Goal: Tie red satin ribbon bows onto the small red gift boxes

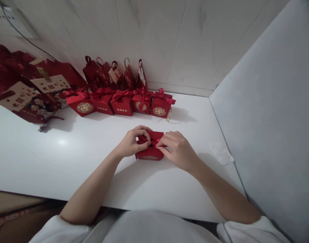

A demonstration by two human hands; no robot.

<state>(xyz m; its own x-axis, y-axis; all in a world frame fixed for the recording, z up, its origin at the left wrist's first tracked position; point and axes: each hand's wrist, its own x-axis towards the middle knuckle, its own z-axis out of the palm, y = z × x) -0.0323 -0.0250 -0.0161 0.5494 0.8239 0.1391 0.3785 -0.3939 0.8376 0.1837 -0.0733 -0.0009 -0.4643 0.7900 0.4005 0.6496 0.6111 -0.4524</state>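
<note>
pinching hands: two; left hand (136,141) and right hand (178,148) each grasp ribbon (155,142) between thumb and finger.
red box (150,153): one, between and beneath both hands, which partly cover its ends.
ribboned boxes (122,104): five, in a row ahead of the hands, stretching out to the left hand's left.
small packets (116,75): five with loop handles, behind that row, farther from the hands, by the tiled wall (149,37).
gift bags (25,101): several overlapping, well left of the left hand; exact number unclear.
white scrap (223,155): one, right of the right hand, on the surface (88,141).
</note>
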